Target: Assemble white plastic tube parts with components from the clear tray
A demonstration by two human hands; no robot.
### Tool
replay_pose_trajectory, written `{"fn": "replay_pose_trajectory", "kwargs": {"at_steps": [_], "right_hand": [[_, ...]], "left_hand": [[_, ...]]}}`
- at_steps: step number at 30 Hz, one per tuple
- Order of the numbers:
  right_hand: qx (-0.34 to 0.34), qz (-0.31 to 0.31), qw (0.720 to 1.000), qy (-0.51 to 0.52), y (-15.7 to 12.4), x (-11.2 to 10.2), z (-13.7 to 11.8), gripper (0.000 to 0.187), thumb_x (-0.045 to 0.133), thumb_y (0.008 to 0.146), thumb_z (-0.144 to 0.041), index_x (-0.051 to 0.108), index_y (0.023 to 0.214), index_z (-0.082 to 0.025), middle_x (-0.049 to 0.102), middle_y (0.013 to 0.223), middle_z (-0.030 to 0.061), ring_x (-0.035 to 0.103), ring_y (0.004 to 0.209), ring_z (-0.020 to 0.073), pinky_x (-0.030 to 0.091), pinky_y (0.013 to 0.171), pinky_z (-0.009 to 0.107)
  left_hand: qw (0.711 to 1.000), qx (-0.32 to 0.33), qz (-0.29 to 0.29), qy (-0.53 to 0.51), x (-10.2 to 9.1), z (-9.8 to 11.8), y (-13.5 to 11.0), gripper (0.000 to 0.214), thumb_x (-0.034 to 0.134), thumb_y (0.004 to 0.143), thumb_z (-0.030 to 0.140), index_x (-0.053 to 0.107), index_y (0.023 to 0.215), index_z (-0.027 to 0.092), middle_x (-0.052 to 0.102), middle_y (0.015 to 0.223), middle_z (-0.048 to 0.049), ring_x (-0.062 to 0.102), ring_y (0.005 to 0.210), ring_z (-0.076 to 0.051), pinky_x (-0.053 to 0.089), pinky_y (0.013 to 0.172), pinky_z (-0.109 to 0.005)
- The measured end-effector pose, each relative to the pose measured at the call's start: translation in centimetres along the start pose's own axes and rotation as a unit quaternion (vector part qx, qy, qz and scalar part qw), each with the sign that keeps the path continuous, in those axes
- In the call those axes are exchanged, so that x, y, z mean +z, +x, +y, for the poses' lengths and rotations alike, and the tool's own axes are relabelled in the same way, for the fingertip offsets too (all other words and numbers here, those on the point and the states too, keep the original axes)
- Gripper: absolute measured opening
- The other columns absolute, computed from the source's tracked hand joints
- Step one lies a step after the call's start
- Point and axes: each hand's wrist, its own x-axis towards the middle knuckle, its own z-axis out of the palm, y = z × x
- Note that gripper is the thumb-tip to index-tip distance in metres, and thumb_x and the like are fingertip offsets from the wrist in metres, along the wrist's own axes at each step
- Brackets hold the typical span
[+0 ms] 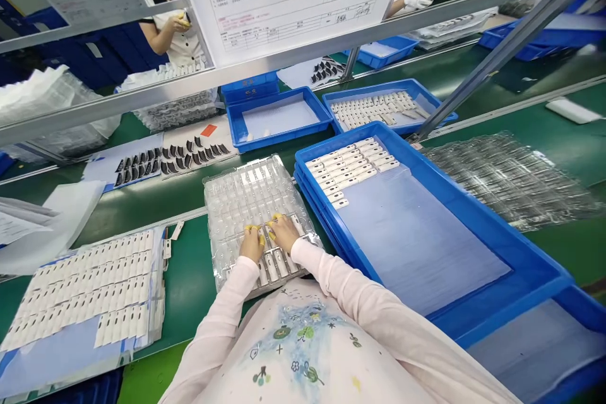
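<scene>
A clear plastic blister tray (pixel 234 202) lies in front of me, close to my body. Its near rows hold several white plastic parts (pixel 271 267) with dark oval openings. Over the middle of the tray, my left hand (pixel 252 243) has its fingers bent downward and yellow covers on the fingertips. Just to its right, my right hand (pixel 283 232) also wears yellow fingertip covers, its fingers curled down at the slots. Both hands are closed, close together, and whatever their fingertips grip is largely hidden.
Right of the tray stands a stack of blue bins (pixel 426 227), the top one partly lined with white parts. White parts in rows cover a board (pixel 61 353) at left. Dark curved pieces (pixel 189 156) lie beyond. A metal rail (pixel 303 50) crosses above; co-workers stand behind it.
</scene>
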Motion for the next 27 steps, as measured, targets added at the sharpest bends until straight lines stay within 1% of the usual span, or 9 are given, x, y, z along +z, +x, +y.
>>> {"fn": "replay_pose_trajectory", "kwargs": {"at_steps": [5,8,12,15,17,19,21,24,27], "right_hand": [[0.009,0.031,0.999,-0.026,-0.7,-0.2,-0.9,0.028,0.068,0.091,-0.027,0.065,0.117,-0.017,0.058,0.136,0.011,0.056,0.123,0.0279,0.047,0.104,0.051],[0.013,0.069,0.997,-0.022,-1.5,-2.1,-1.5,0.034,0.073,0.084,-0.022,0.066,0.117,-0.017,0.058,0.136,0.0144,0.056,0.122,0.0279,0.045,0.107,0.044],[0.065,0.16,0.985,-0.019,-2.7,-8.9,0.8,0.035,0.06,0.093,-0.028,0.06,0.127,-0.018,0.056,0.134,0.0141,0.055,0.124,0.0248,0.043,0.108,0.037],[0.182,0.234,0.954,-0.031,-3.5,-14.4,5.0,0.037,0.044,0.101,-0.028,0.054,0.132,-0.011,0.055,0.133,0.021,0.053,0.126,0.0287,0.043,0.107,0.043],[0.253,0.246,0.935,-0.04,-3.9,-16.6,7.7,0.033,0.047,0.1,-0.026,0.059,0.125,-0.008,0.057,0.128,0.0237,0.056,0.121,0.031,0.044,0.104,0.048],[0.303,0.237,0.922,-0.043,-4.0,-17.1,9.6,0.025,0.055,0.098,-0.027,0.063,0.116,-0.011,0.063,0.12,0.0181,0.061,0.113,0.0284,0.048,0.1,0.049],[0.327,0.225,0.917,-0.044,-3.9,-16.6,10.4,0.023,0.062,0.096,-0.031,0.065,0.111,-0.014,0.066,0.116,0.0108,0.064,0.106,0.0239,0.051,0.096,0.047],[0.329,0.225,0.916,-0.04,-3.5,-15.7,10.5,0.023,0.063,0.096,-0.035,0.065,0.108,-0.016,0.067,0.114,0.0077,0.065,0.1,0.02,0.054,0.091,0.042],[0.305,0.244,0.92,-0.032,-3.3,-16.1,10.1,0.017,0.063,0.094,-0.032,0.064,0.097,-0.014,0.067,0.099,0.007,0.064,0.09,0.0194,0.052,0.083,0.036]], "left_hand": [[0.999,0.013,0.038,0.014,0.5,0.1,-0.6,0.038,0.065,0.093,0.033,0.06,0.127,0.018,0.056,0.14,-0.0115,0.058,0.123,-0.029,0.051,0.101,-0.053],[0.999,0.013,0.051,-0.006,0.6,0.2,-0.9,0.037,0.065,0.093,0.032,0.06,0.126,0.018,0.057,0.137,-0.0113,0.059,0.12,-0.028,0.052,0.099,-0.052],[0.997,0.004,0.061,-0.052,-0.6,0.1,-2.2,0.03,0.064,0.093,0.032,0.062,0.119,0.016,0.062,0.127,-0.0098,0.064,0.108,-0.024,0.056,0.091,-0.046],[0.993,-0.003,0.063,-0.096,-2.0,0.0,-3.7,0.023,0.065,0.093,0.031,0.064,0.109,0.015,0.065,0.117,-0.008,0.065,0.098,-0.02,0.057,0.086,-0.042],[0.99,-0.008,0.061,-0.126,-2.8,0.2,-4.8,0.023,0.067,0.09,0.034,0.065,0.103,0.015,0.066,0.112,-0.0074,0.066,0.093,-0.019,0.057,0.084,-0.04],[0.986,-0.013,0.061,-0.154,-3.4,0.6,-5.8,0.027,0.07,0.085,0.041,0.066,0.097,0.017,0.066,0.109,-0.0076,0.067,0.09,-0.02,0.058,0.083,-0.039],[0.982,-0.016,0.06,-0.18,-3.7,1.1,-6.7,0.034,0.071,0.079,0.05,0.066,0.095,0.02,0.065,0.109,-0.0083,0.067,0.09,-0.021,0.057,0.083,-0.038],[0.976,-0.018,0.051,-0.213,-3.8,2.1,-7.8,0.043,0.072,0.073,0.057,0.066,0.095,0.021,0.066,0.11,-0.0086,0.068,0.09,-0.022,0.057,0.084,-0.038],[0.971,-0.01,0.031,-0.238,-3.6,3.3,-8.5,0.045,0.072,0.073,0.059,0.066,0.096,0.021,0.066,0.11,-0.0087,0.068,0.088,-0.021,0.057,0.085,-0.039]]}}
